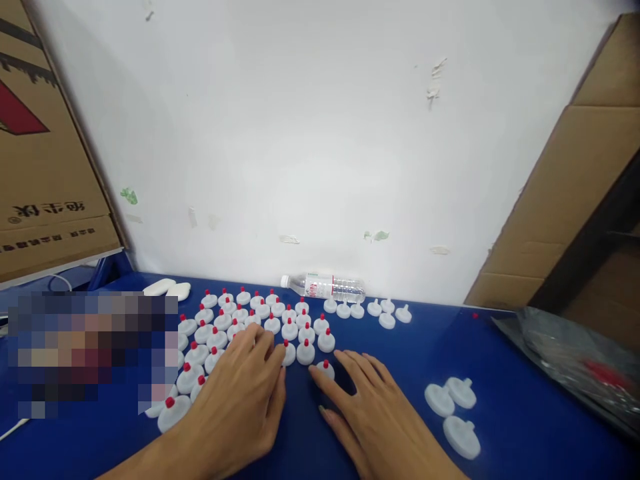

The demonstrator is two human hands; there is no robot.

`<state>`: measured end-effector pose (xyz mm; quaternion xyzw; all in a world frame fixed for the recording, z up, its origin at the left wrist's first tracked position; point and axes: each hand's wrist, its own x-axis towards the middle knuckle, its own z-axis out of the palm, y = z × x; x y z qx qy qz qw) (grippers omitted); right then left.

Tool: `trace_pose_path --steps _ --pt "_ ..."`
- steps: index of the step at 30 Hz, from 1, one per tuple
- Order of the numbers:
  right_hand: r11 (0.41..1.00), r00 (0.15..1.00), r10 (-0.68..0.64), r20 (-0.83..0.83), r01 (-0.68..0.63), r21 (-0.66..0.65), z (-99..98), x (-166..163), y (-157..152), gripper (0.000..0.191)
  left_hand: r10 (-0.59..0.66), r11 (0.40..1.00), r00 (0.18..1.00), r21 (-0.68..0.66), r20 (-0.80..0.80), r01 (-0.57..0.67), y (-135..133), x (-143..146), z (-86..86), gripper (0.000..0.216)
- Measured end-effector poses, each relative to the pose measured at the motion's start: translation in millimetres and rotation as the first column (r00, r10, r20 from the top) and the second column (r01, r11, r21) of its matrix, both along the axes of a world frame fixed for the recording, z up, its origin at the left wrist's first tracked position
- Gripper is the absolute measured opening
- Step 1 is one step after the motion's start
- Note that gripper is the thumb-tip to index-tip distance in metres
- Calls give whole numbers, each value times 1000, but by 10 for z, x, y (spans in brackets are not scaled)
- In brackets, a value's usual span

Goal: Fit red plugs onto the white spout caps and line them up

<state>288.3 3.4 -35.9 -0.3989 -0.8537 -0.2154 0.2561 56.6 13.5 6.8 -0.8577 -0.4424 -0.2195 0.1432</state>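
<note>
Many white caps with red tips point(260, 320) stand in rows on the blue table point(500, 373). My left hand point(240, 400) lies flat over the near part of these rows, fingers stretched out and touching several caps. My right hand point(370, 413) rests beside it with its fingers spread on the table. Its forefinger and thumb reach towards one red-tipped cap point(325, 369) at the front of the group. Neither hand holds anything.
Three plain white caps point(453, 410) lie right of my right hand, and several more point(370, 309) sit near the wall. A clear water bottle point(325, 287) lies by the white wall. Cardboard boxes point(45, 167) stand left and right. A grey plastic bag point(580, 360) lies at far right.
</note>
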Motion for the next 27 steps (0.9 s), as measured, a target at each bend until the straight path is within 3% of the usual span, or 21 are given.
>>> trace_pose_path --steps 6,12,19,22,24,27 --pt "999 1000 16 -8 -15 46 51 -48 -15 5 196 980 975 52 -103 -191 21 -6 -63 21" --pt "997 997 -80 12 80 16 -94 19 21 36 253 964 936 143 -246 -223 30 -40 -178 27" --pt "995 994 -104 37 104 -3 -40 -3 38 24 266 964 909 92 -320 -250 33 -34 -171 29" --pt "977 974 -211 87 210 24 65 108 95 20 265 963 888 49 -376 -266 49 -22 -138 29" --pt "925 913 -380 151 374 67 175 271 130 26 247 967 880 42 -406 -252 55 -20 -131 28" --pt "718 685 -680 261 694 51 357 570 148 33 211 977 908 63 -363 -202 46 -14 -142 23"
